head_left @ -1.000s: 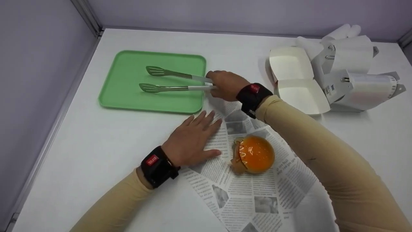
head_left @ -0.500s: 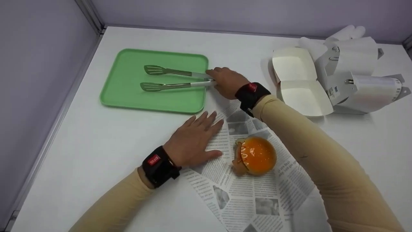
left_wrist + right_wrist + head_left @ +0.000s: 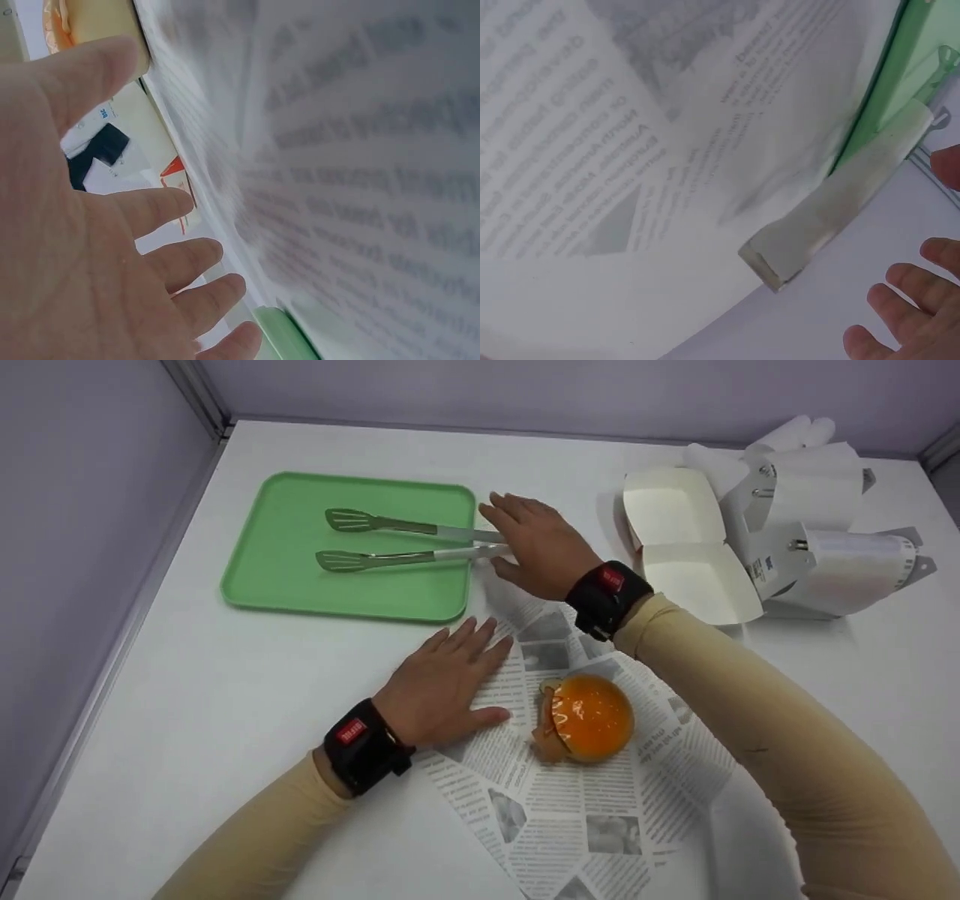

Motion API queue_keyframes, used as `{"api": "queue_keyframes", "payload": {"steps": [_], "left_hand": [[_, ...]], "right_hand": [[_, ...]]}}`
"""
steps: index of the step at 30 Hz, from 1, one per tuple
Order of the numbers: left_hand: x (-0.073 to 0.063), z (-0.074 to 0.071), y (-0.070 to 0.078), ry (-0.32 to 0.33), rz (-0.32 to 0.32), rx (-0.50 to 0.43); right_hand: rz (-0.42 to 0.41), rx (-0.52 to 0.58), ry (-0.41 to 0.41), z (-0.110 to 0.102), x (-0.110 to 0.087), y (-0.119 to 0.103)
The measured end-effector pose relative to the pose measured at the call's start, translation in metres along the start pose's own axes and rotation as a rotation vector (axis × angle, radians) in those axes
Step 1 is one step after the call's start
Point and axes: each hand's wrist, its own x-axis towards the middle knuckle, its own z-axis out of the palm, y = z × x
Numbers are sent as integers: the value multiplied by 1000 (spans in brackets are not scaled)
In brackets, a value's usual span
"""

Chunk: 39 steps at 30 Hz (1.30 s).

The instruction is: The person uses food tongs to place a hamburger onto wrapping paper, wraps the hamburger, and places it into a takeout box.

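Note:
My left hand (image 3: 431, 690) lies with spread fingers on the left edge of a newsprint-patterned paper sheet (image 3: 551, 840). On that sheet sits a burger (image 3: 592, 716) with a glossy orange bun, right of the left thumb. A pair of tongs (image 3: 454, 553) with slotted ends lies across the green tray (image 3: 270, 540), its handle end jutting past the tray's right edge. Over that handle end is my right hand (image 3: 544, 544), fingers extended. In the right wrist view the handle of the tongs (image 3: 840, 195) shows apart from the fingers (image 3: 904, 304).
An open white clamshell box (image 3: 679, 510) stands at the back right. Beside it is a white dispenser (image 3: 765, 540) with rolls of film or paper (image 3: 862, 566). Walls rise behind the table (image 3: 172, 720) and along its left.
My right hand has let go of the tongs, straightening its fingers and lifting slightly off the handle. The left hand stays in place on the paper.

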Motion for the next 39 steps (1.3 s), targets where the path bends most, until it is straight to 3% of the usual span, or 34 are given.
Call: {"api": "queue_keyframes", "payload": {"steps": [6,14,22,29,39], "left_hand": [[0,1,1,19,11,-14],[0,-1,1,15,11,-14],[3,3,3,43,10,1],[3,2,4,75,18,11],[4,-2,1,114,2,-9]], "right_hand": [[-57,32,66,-12,-31,0],[-71,18,94,-16,-76,9],[-95,-90,124,-15,-119,18],[-58,-164,128,-12,-153,26],[1,-156,151,-6,-197,35]]}}
